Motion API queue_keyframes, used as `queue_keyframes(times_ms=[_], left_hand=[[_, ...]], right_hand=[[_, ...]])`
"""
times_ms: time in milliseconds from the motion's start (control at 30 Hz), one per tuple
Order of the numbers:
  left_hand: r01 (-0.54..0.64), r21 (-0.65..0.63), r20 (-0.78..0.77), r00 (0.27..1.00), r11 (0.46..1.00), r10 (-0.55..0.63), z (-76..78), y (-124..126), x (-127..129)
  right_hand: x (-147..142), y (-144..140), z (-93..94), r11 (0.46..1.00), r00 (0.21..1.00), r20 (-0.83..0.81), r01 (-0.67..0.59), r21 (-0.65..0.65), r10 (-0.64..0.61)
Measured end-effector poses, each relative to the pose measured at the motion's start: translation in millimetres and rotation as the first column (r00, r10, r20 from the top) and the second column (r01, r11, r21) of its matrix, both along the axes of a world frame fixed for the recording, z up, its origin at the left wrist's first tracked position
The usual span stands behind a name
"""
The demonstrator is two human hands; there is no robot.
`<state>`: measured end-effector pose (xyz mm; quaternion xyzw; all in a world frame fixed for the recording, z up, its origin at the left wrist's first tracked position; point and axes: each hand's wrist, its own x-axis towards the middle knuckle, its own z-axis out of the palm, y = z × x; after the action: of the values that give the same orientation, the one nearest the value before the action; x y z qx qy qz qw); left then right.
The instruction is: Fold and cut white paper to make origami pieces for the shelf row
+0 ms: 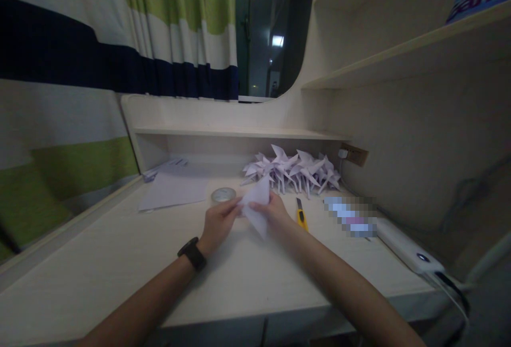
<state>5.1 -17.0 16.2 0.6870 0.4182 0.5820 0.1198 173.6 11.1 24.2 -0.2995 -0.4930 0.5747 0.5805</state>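
Note:
A partly folded piece of white paper (257, 192) is held up over the middle of the desk, its pointed corners sticking up and down. My left hand (219, 223) pinches its left side, and a dark watch sits on that wrist. On the right side, my right hand (275, 211) grips the same paper, thumb across its front. Some fingers are hidden behind the sheet. Just beyond my left hand lies a roll of clear tape (223, 194). A yellow utility knife (302, 218) with its blade out lies to the right of my right hand.
Several white paper pinwheels (293, 168) are heaped at the back of the desk (131, 262). White paper sheets (175, 184) lie at the back left. On the right are a blurred-out lit object (351, 217) and a white power strip (407, 246) with cables. A shelf (415, 43) overhangs the right.

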Motion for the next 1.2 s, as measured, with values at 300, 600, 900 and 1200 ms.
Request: queue_keyframes(times_ms=[300, 600, 900, 1200], left_hand=[[-0.019, -0.001, -0.020, 1.000, 1.000, 0.019, -2.5, 0.4, -1.0], [0.003, 0.015, -0.007, 1.000, 1.000, -0.003, -2.7, 0.8, -0.7], [0.024, 0.029, 0.051, 0.998, 0.999, -0.026, 0.7, -2.4, 1.5], [0.065, -0.050, 0.051, 0.997, 0.997, -0.063, 2.4, -3.7, 1.8]], right_hand=[[-1.5, -2.7, 1.1, 1.000, 1.000, -0.001, 0.003, 0.008, -0.003], [-0.9, -1.1, 0.9, 0.999, 0.998, 0.036, 0.053, 0.010, -0.053], [-2.1, -0.8, -0.2, 0.999, 0.999, 0.028, 0.039, 0.003, -0.039], [14.2, 6.1, 13.7, 0.994, 0.999, -0.017, 0.037, -0.099, -0.038]])
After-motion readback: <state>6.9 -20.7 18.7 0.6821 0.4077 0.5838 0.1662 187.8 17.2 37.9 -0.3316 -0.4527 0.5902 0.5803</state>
